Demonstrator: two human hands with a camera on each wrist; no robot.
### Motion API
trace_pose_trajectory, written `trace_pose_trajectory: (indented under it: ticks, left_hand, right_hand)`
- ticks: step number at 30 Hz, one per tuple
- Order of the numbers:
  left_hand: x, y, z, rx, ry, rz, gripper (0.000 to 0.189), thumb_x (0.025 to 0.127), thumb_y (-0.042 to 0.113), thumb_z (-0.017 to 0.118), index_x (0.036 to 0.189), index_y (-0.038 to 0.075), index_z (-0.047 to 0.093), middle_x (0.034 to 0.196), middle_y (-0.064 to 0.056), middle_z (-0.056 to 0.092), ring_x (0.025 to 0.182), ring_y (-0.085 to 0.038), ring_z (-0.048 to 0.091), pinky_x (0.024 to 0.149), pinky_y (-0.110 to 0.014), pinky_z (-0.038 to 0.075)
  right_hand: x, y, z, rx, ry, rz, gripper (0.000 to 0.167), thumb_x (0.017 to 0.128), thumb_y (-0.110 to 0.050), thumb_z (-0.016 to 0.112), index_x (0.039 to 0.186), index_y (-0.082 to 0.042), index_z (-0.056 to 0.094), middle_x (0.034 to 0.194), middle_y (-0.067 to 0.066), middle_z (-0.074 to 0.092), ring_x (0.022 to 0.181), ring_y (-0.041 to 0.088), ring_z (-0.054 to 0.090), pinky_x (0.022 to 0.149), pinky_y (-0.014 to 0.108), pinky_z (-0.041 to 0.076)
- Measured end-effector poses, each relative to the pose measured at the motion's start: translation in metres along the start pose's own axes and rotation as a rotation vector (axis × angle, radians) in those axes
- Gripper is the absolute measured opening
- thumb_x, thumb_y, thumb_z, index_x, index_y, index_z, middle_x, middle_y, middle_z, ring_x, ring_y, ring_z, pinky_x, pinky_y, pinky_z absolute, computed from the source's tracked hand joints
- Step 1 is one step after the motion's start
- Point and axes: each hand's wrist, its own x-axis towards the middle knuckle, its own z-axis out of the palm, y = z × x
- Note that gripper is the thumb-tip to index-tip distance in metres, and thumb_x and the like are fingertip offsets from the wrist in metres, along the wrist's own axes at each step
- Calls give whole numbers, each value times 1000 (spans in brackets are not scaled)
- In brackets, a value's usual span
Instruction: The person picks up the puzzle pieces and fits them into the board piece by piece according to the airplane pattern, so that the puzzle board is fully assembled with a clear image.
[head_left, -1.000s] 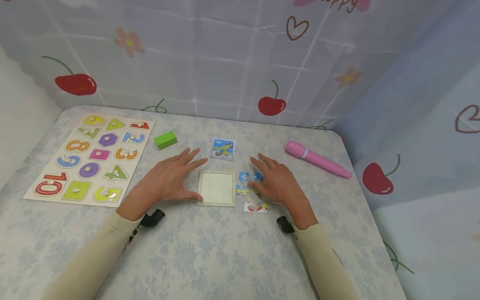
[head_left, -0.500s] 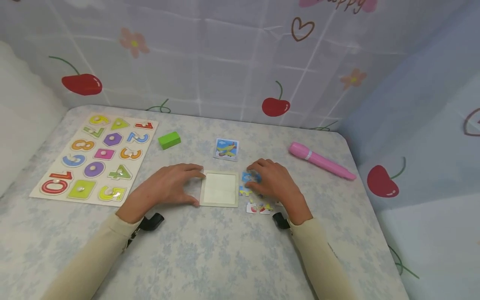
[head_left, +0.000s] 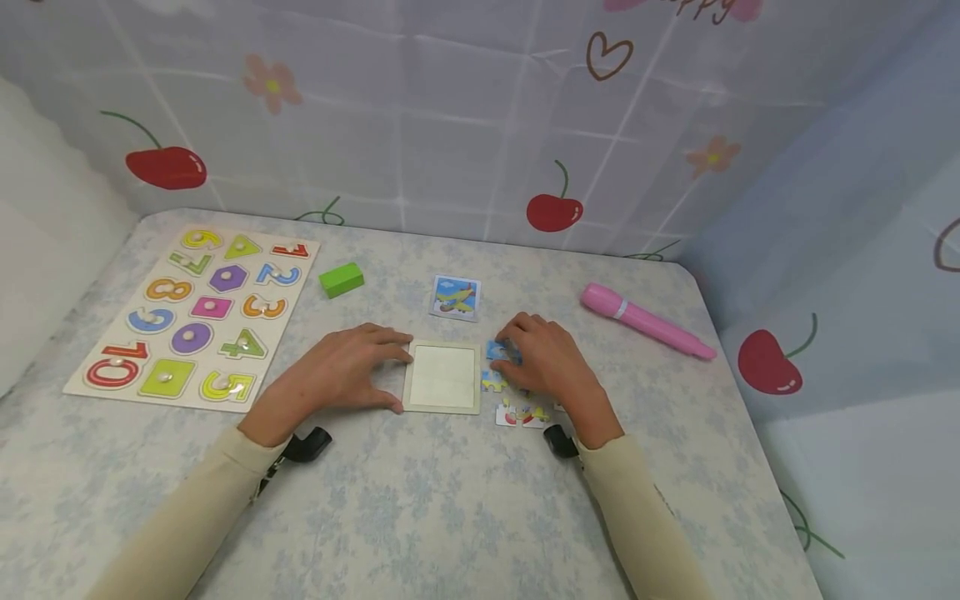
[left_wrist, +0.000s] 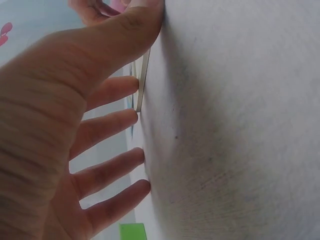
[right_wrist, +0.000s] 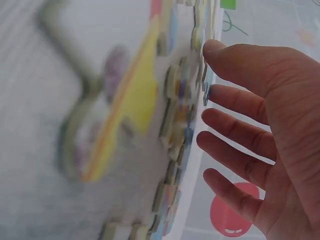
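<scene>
A square, pale puzzle tray (head_left: 442, 377) with a raised rim lies flat on the table. My left hand (head_left: 341, 367) rests at its left side, thumb by the near corner and fingertips by the far corner. In the left wrist view, the fingers (left_wrist: 117, 90) are spread, with the tray's edge at thumb and index. My right hand (head_left: 551, 358) pinches a blue puzzle piece (head_left: 496, 350) between thumb and index, just right of the tray. More pieces lie beneath and beside this hand, including a yellow and blue piece (head_left: 492, 382) and two red-and-yellow pieces (head_left: 521, 415).
Behind the tray lies a small airplane picture card (head_left: 456, 298). A green block (head_left: 341, 280) and a number-and-shape peg board (head_left: 195, 321) are at left. At right lies a pink pen-shaped toy (head_left: 648, 322). A patterned curtain (head_left: 420, 117) stands behind the table.
My left fingers have drawn in from spread to touch the tray's left edge. My right thumb and fingers have closed toward the blue piece. The view has shifted slightly.
</scene>
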Motion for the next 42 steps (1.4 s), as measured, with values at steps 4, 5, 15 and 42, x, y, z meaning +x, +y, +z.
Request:
trace_pose_trajectory:
  ticks: [4,5,15,42]
  left_hand:
    - [0,0,1,3,0,3,74,73,62,95,132,22,77,154,1,62,142,-32,56,102,-55,54]
    - [0,0,1,3,0,3,74,73,62,95,132,22,77,154,1,62,142,-32,56,102,-55,54]
    - [1,0,0,18,-19,7,70,78,61,92,135,22,76,156,0,61,145,-34,54,105,-55,53]
    - [-2,-1,0,-2,-7,22,68,81,59,91,135,22,75,157,0,59,145,-32,53,107,-55,52]
  right_hand:
    - [1,-4,-2,-11,7,-6,40,94,-39,86,123,-13,78,120,4,72,107,26,68,92,46,57]
    - [2,-6,-3,-11,10,-12,40,94,-39,86,123,-13,78,119,3,72,106,26,68,91,45,57]
    - [16,-28,-5,-32,27,-65,36,95,-41,84,119,-15,79,115,2,72,102,24,69,89,44,57]
    - [40,-78,14,-79,-25,-105,37,99,-45,78,124,-19,76,122,0,71,116,23,67,103,45,54]
